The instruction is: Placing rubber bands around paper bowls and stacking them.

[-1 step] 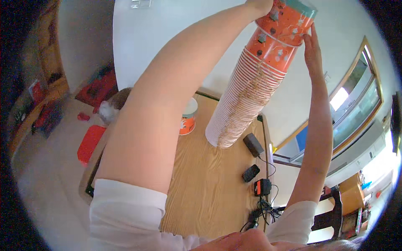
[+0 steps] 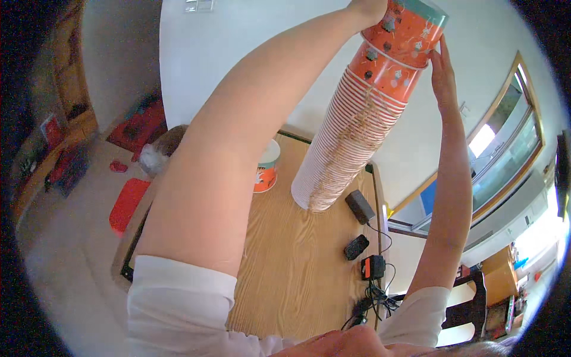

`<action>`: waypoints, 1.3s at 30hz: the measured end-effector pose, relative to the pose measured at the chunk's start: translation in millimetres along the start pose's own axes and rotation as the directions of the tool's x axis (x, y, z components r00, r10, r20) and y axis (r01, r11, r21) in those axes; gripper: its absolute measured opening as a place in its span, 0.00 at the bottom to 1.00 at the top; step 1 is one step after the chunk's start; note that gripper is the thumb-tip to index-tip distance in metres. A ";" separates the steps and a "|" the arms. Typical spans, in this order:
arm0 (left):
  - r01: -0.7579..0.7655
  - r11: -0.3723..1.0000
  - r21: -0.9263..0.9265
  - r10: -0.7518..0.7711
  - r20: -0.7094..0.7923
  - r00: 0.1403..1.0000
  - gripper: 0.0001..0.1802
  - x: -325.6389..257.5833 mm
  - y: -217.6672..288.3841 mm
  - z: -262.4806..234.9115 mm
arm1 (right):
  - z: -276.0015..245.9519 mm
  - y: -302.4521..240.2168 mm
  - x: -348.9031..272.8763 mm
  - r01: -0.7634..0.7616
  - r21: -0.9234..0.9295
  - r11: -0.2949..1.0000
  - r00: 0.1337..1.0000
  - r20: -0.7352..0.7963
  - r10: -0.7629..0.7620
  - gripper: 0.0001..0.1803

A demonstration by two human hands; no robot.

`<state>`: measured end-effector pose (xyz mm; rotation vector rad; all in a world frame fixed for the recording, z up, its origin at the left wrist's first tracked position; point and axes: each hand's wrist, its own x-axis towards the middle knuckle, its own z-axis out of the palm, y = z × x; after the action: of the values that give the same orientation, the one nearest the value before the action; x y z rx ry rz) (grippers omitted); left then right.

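Observation:
A tall stack of nested paper tubs (image 2: 351, 140) stands rim-down on the wooden table, rising toward the top of the view. Its white rims lie close together, with a brown fibrous-looking streak down the near side. The topmost orange paper tub (image 2: 399, 37), teal at its upper end, shows much of its wall above another orange tub. My left hand (image 2: 369, 8) is at its upper left side, fingers mostly hidden. My right hand (image 2: 441, 74) presses against its right side, fingers reaching up along the wall. Both hands appear to hold this tub.
Another inverted paper tub (image 2: 266, 175) stands behind my left forearm. Along the table's (image 2: 285, 268) right edge lie a black adapter (image 2: 360, 206), a small black object (image 2: 356, 247), another adapter (image 2: 373, 267) and tangled cables (image 2: 377, 296). A red object (image 2: 129, 205) is on the left.

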<state>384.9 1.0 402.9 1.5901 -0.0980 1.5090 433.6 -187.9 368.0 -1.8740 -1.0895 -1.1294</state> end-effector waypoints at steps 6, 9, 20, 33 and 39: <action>-0.023 0.966 -0.258 0.150 0.487 0.861 0.34 8.6 -70.6 -19.2 | 13.1 8.1 -21.2 -0.133 0.130 0.983 0.991 0.032 0.130 0.28; 0.065 0.998 0.018 -0.066 0.489 0.870 0.34 -33.6 -34.2 10.1 | -6.1 12.2 -37.5 -0.161 0.122 0.979 0.987 0.009 0.161 0.29; 0.008 0.988 0.152 -0.106 0.651 0.752 0.33 -7.7 -115.8 8.9 | 15.3 -22.1 -75.3 -0.191 0.144 0.971 0.981 0.006 0.192 0.27; 0.052 0.997 -0.058 -0.041 0.177 0.983 0.19 -202.4 -122.0 -141.0 | 40.5 -86.0 -158.2 0.173 0.022 0.985 0.923 -0.354 -0.154 0.19; 0.426 0.805 0.413 -0.561 0.293 0.774 0.10 -425.2 -125.8 -303.4 | 181.1 -156.8 -257.5 0.168 0.162 0.972 0.908 0.359 -0.216 0.22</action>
<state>127.8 51.7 -66.2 1.9807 0.3466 0.7848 283.9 -46.7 82.7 -1.9587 -1.5527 -0.7943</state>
